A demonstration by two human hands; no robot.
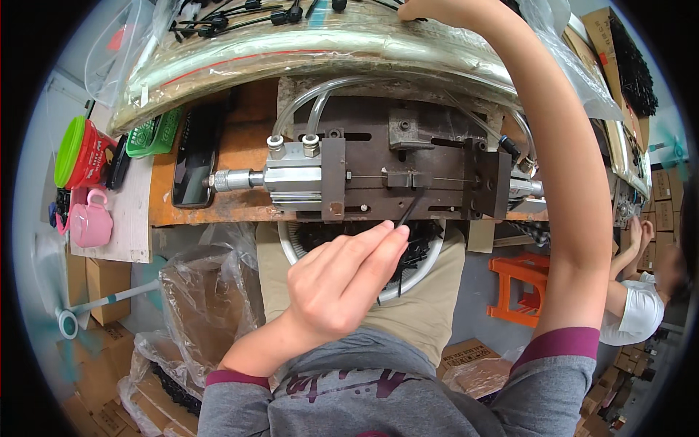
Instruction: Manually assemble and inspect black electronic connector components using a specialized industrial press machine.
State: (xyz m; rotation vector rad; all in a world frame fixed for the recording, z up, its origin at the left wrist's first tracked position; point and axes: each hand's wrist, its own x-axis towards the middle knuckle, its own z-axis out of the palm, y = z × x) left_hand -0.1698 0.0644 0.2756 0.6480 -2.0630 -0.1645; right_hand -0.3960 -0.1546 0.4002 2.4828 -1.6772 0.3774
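My left hand (342, 284) is closed in a pinch around a thin black rod (412, 207). The rod's far end reaches up to a small metal block (408, 179) at the middle of a dark metal fixture (375, 200). My right arm stretches far forward over the bench's right side. At the top edge, my right hand (440, 9) has its fingers bent down among black parts with round knobs (280, 16) on a plastic-covered ledge. The picture's edge cuts that hand off, so what it grips is hidden.
An air cylinder (295, 178) with clear hoses is on the fixture's left. A phone (195, 156), green box (154, 135) and pink mug (92, 220) lie further left. On my lap sits a white basin (419, 278) of black pieces. An orange stool (513, 288) and another person (641, 306) are right.
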